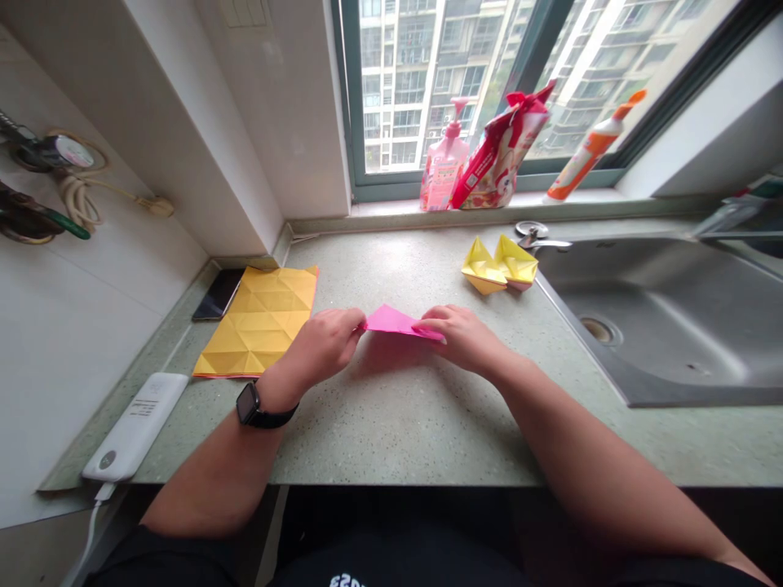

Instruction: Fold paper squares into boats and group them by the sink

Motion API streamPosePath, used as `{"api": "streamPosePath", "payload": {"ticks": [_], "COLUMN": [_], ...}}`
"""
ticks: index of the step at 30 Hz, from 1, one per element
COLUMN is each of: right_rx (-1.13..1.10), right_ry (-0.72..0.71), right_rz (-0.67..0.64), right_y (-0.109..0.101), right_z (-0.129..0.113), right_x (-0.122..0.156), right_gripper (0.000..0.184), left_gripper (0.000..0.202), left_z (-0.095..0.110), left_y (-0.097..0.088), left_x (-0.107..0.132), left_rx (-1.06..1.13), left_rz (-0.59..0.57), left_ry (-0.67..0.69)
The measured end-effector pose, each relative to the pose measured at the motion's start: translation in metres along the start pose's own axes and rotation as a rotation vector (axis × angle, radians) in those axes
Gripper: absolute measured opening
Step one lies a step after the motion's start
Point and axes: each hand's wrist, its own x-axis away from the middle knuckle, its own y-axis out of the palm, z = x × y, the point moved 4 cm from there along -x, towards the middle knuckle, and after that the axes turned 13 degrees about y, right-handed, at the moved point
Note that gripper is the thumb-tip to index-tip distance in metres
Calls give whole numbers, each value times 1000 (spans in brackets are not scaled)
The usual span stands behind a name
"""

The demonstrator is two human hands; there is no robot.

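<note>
A folded sheet of pink paper lies flat and narrow on the speckled stone countertop. My left hand pinches its left end, and a black smartwatch sits on that wrist. My right hand holds the right end, with the fingers resting on top of the fold. Two small yellow folded paper boats stand beyond the hands. To the left, a creased yellow origami sheet lies flat, nearer my left hand.
A steel sink and tap lie to the right. A white power bank with a cable and a dark phone sit along the left wall. Bottles and a red-and-white bag stand on the windowsill.
</note>
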Motion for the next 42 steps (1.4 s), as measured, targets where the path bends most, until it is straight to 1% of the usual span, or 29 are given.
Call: {"api": "streamPosePath", "payload": {"ticks": [3, 6, 8, 9, 11, 13, 15, 17, 18, 20, 22, 23, 28, 31, 33, 39, 42], "right_rx": [-124, -389, -634, -758, -953, -1019, -967, -838, -751, -583, -462, -420, -236, -178, -157, -133, -145], "right_ry": [22, 63, 116, 149, 212, 261, 291, 311, 318, 316, 285, 259, 124, 55, 9, -84, -123], "right_rz": [81, 111, 57, 17, -56, -94, -108, -122, -123, -112, -98, -91, -42, -35, -25, 14, -1], "right_y": [-14, -30, -36, -37, -35, -29, -20, -9, -3, 5, 10, 11, 10, 9, 8, 10, 12], "right_z": [10, 13, 13, 12, 12, 15, 21, 27, 30, 34, 34, 33, 25, 22, 20, 15, 13], "right_x": [-2, 0, 2, 2, 3, 1, -3, -8, -10, -13, -14, -14, -12, -11, -11, -11, -10], "right_gripper": [18, 21, 30, 35, 45, 49, 46, 38, 33, 19, 7, 6, 15, 23, 25, 23, 26], "left_gripper": [10, 5, 4, 6, 9, 13, 22, 33, 35, 34, 33, 33, 33, 33, 32, 32, 33], "left_z": [-3, -6, -11, -14, -21, -28, -34, -39, -41, -42, -42, -40, -32, -27, -24, -18, -17], "left_y": [-9, -19, -22, -21, -15, -4, 11, 24, 29, 37, 41, 41, 40, 42, 44, 47, 47], "left_x": [2, 5, 6, 6, 6, 5, 5, 6, 6, 6, 6, 6, 4, 3, 2, 2, 1], "left_rx": [-1, 78, 211, 296, 471, 611, 661, 611, 564, 478, 432, 418, 344, 298, 257, 170, 154], "left_rz": [148, 335, 452, 494, 516, 451, 337, 206, 141, 32, -26, -35, -39, -78, -97, -116, -125], "left_ry": [-70, -154, -224, -262, -340, -414, -480, -528, -537, -519, -476, -452, -285, -159, -94, -16, 8]}}
